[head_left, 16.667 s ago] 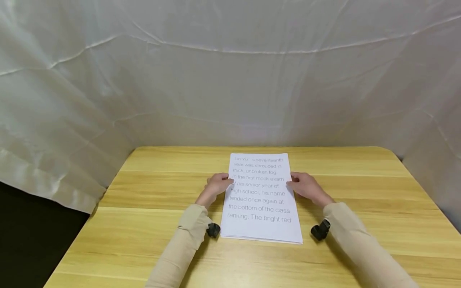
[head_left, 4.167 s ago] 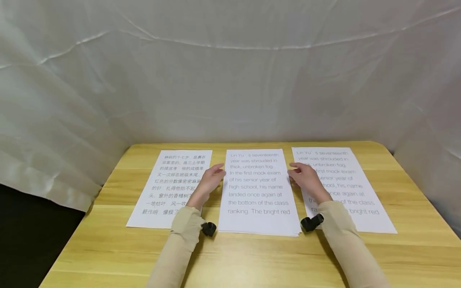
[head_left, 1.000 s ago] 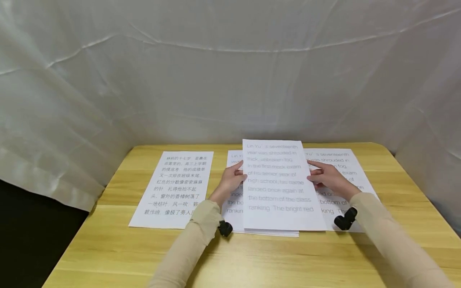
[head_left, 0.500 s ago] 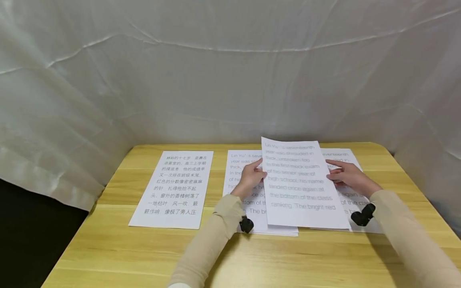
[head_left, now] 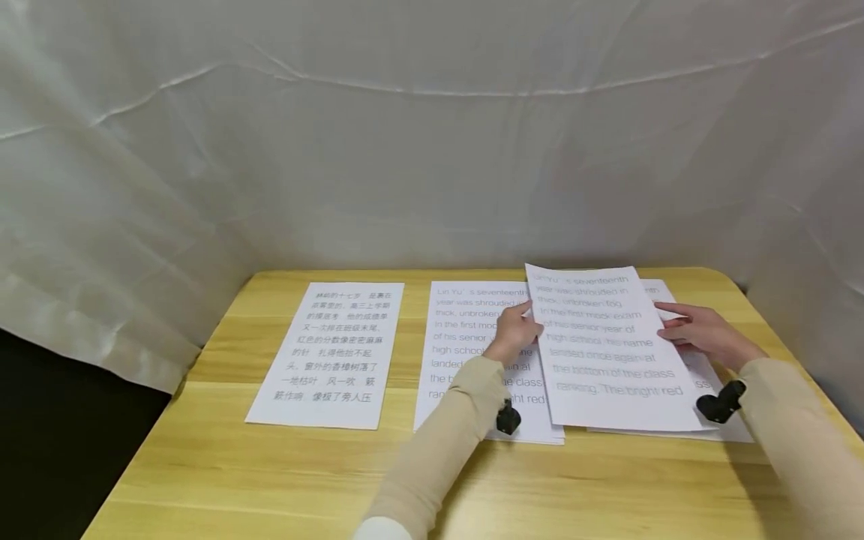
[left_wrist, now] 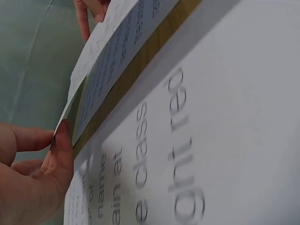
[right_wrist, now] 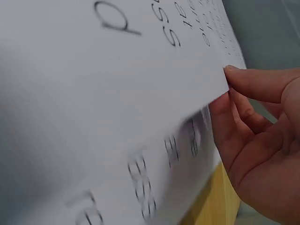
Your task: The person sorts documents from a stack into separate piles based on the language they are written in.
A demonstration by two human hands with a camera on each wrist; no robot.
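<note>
A white sheet of paper [head_left: 604, 352] with English print is held raised between both hands, slightly tilted, above the right-hand sheet. My left hand [head_left: 514, 334] pinches its left edge between thumb and fingers, over the middle stack. On the opposite edge, my right hand [head_left: 709, 335] pinches the same sheet, as the thumb [right_wrist: 255, 84] in the right wrist view shows. Below it lies the right-hand paper [head_left: 732, 429], mostly covered. The middle stack of English-printed paper [head_left: 466, 352] lies flat, its edges a little uneven at the bottom right, partly hidden by my left forearm.
At the left lies a sheet with Chinese print [head_left: 324, 356], apart from the other papers. All the papers lie on a wooden table [head_left: 256, 480]. A pale cloth curtain [head_left: 432, 172] hangs behind the table and along its sides.
Earlier a single stack lay centrally; later papers lay in three places. Since 4.2 s ago both hands have taken an English sheet off the middle stack and carried it rightward, uncovering much of that stack.
</note>
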